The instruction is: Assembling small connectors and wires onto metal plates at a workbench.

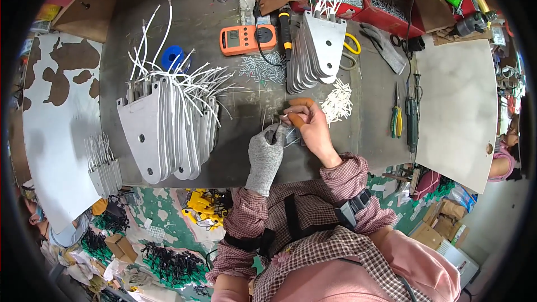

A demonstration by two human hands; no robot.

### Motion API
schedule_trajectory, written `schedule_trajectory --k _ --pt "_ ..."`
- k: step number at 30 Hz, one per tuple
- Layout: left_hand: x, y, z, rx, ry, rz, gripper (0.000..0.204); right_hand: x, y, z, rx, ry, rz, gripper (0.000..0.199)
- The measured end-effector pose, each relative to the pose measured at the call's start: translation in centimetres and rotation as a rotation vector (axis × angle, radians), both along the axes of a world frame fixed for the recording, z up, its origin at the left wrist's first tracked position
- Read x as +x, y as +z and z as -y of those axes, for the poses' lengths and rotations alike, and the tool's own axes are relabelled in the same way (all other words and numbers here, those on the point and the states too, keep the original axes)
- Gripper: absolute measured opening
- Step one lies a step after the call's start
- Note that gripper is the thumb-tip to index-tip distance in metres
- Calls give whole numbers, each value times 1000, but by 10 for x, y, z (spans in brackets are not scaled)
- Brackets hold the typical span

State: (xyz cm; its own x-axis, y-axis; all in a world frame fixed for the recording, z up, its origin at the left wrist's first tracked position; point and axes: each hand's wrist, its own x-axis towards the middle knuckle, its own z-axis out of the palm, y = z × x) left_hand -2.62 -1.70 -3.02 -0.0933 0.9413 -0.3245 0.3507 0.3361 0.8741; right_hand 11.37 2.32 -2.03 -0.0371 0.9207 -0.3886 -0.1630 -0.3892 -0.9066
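My left hand [265,155], in a grey knit glove, is closed at the near middle of the dark bench. Its fingertips pinch something too small to make out, with thin wire-like lines beside them. My right hand [314,128], with orange covers on some fingers, meets it there and pinches a small white piece [286,116]. Just beyond my right hand lies a heap of short white tubes [337,102]. To the left stands a row of grey metal plates [146,137] with white wires rising from their tops. Another stack of such plates [324,45] stands beyond my hands.
An orange meter [238,41], a pile of small metal pins [262,69] and a blue spool [172,58] lie farther back. Pliers [396,120], a corded tool [412,123] and a grey glove [385,48] lie right. Red bins [386,14] line the back.
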Motion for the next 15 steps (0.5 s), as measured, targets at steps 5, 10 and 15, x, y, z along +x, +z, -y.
schedule_trajectory --k 5,10,15 --pt "-1 -3 1 -20 14 50 22 -7 1 0 -7 16 -15 31" --pt "0 7 1 52 -45 -129 24 -7 14 -3 65 87 182 32" --pt "-4 9 5 152 -72 -245 30 -5 29 -7 196 295 583 31"
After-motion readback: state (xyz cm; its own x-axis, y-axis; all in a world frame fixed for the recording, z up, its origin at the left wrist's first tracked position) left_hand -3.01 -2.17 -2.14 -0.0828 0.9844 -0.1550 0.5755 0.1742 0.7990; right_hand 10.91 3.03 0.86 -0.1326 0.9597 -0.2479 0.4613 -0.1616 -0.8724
